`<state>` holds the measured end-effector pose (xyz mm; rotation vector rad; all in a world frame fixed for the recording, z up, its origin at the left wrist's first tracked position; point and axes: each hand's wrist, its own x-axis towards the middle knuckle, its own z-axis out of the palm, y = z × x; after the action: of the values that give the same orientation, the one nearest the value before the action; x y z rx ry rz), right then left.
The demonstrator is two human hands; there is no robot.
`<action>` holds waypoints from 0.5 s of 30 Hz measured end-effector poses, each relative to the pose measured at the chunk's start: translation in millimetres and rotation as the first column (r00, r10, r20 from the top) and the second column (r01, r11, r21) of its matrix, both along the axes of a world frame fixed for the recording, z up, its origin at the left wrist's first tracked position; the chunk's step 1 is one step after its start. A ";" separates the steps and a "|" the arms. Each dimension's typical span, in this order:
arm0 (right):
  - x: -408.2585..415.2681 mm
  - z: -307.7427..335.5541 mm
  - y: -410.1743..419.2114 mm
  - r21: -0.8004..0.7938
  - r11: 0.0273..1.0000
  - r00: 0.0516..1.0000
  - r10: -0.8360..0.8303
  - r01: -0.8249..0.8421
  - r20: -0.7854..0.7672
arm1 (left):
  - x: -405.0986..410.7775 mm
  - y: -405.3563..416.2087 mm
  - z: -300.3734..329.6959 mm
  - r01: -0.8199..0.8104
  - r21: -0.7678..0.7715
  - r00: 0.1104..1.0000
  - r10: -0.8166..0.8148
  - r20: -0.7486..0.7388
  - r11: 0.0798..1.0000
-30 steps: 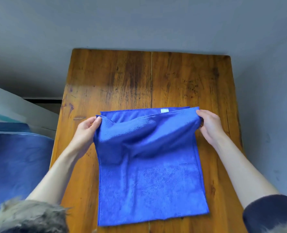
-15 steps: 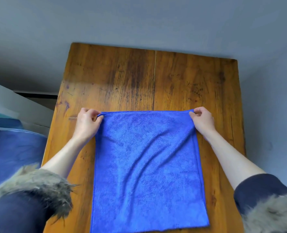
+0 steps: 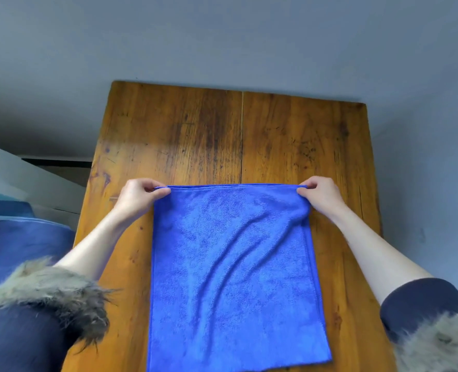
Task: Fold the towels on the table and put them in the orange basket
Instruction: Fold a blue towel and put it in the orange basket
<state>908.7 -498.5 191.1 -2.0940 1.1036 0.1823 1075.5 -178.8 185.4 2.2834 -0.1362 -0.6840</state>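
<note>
Change: towel (image 3: 230, 267) top layer, lifted a second ago, now lies flat.
Grip: left hand (image 3: 137, 196) and right hand (image 3: 320, 194) each pinch a far corner.
Tabletop (image 3: 289, 140): worn orange-brown planks.
Room: grey floor.

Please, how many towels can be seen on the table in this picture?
1. A blue towel lies flat on the wooden table, its far corners pinched by the left hand and right hand. Its near edge is cut off, so others could be outside the view.
</note>
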 end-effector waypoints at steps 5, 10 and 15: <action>-21.8 57.3 -4.8 0.141 0.986 0.986 -0.108 0.090 0.125 | 2.5 21.3 54.2 0.030 -0.121 0.997 -0.038 -0.064 0.992; -43.6 132.5 3.7 0.251 0.959 0.920 -0.214 0.133 0.330 | 13.2 32.2 126.3 0.074 -0.229 0.997 -0.077 -0.001 0.971; -50.1 214.9 14.3 0.386 0.912 0.756 -0.348 0.137 0.554 | 12.6 30.7 218.1 0.054 -0.467 0.999 -0.046 0.029 0.882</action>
<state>858.6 -484.2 406.0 -1.5135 0.8540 -0.4074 1088.1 -148.1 403.4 1.8230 -0.3332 -0.5828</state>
